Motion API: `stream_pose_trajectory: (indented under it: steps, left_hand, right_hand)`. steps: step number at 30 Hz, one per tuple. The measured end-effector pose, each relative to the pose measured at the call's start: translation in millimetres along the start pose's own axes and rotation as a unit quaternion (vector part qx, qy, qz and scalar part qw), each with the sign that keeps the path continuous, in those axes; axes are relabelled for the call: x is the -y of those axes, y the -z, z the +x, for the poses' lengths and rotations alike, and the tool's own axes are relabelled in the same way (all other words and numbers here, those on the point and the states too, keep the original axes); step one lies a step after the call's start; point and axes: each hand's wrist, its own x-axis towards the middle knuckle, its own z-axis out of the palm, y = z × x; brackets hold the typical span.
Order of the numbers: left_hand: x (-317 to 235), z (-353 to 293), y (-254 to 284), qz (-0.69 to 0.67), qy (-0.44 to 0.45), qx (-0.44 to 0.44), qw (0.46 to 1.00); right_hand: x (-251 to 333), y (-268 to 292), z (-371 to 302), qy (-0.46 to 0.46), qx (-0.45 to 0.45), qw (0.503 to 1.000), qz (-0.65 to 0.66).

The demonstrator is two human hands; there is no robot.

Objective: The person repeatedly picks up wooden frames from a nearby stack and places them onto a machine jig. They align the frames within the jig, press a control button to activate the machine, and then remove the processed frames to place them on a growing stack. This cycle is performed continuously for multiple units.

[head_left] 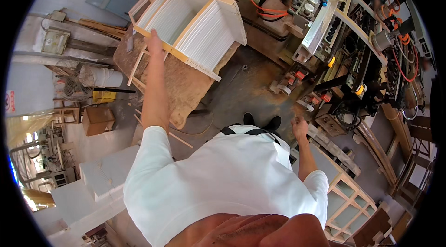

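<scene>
Left hand grips the frame stack's wooden edge.

Floor: bare stained concrete, littered with wood strips | Right: a large woodworking machine is fed by orange hoses | Left: a floor fan, a white bucket and a cardboard box are set by a pale wall | Lower right: framed panels are stacked | Light: daylight
</scene>
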Motion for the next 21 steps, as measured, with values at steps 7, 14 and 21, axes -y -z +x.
stream_pose_trajectory:
  steps: [7, 14, 21]
  left_hand:
    - [-108, -120, -72, 0.365, -0.275, 0.196, 0.868]
    - [-99, -119, -85, 0.385, -0.258, 0.209, 0.861]
    - [-101, -138, -59, 0.155, -0.348, -0.085, 0.921]
  right_hand:
    - [-25, 5, 12, 0.027, -0.021, 0.998, 0.046]
    - [-89, 16, 1, -0.019, 0.001, 0.999, 0.026]
    - [-208, -21, 1, 0.010, 0.026, 0.998, 0.056]
